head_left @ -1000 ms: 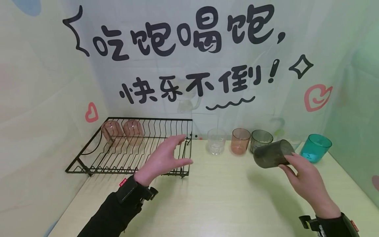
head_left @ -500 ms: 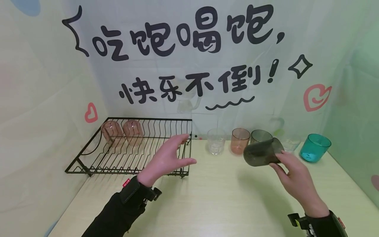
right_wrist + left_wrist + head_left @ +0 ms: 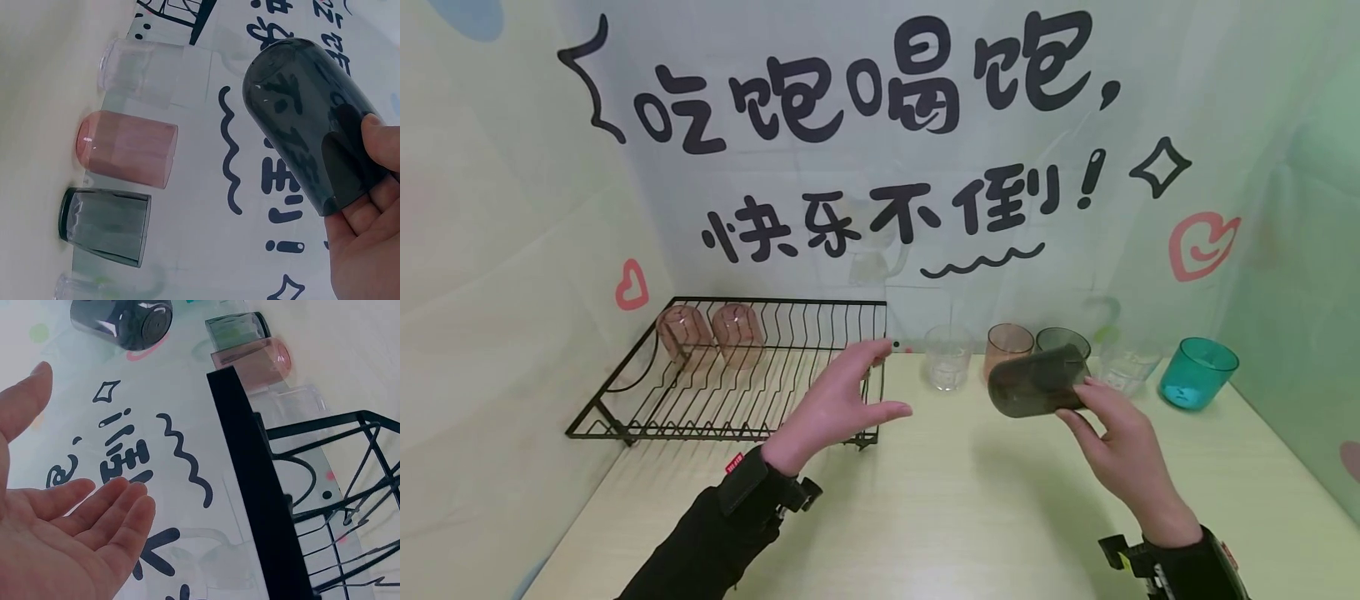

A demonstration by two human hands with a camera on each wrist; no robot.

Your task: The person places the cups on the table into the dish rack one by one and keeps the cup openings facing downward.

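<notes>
My right hand point(image 3: 1123, 446) pinches a dark grey see-through cup point(image 3: 1037, 383) near its rim, thumb on one side and fingers on the other. The cup is tipped on its side above the table, its base toward the left; the right wrist view shows the same grey cup point(image 3: 300, 119) close up. My left hand point(image 3: 831, 400) is held out in front of the dish rack's right end, thumb and fingers spread with nothing between them. In the left wrist view the left palm point(image 3: 69, 544) is bare, beside the black rack edge point(image 3: 256, 481).
A black wire dish rack point(image 3: 805, 433) stands at left with two pink cups point(image 3: 737, 333) upside down in it. Along the back wall stand a clear cup point(image 3: 947, 358), an orange-pink cup point(image 3: 1006, 342), a grey-green cup point(image 3: 1060, 340), another clear cup point(image 3: 1126, 367) and a teal cup point(image 3: 1198, 375).
My right hand has carried the grey cup leftward, and the cup has tilted closer to level. My left hand has shifted slightly right, still spread.
</notes>
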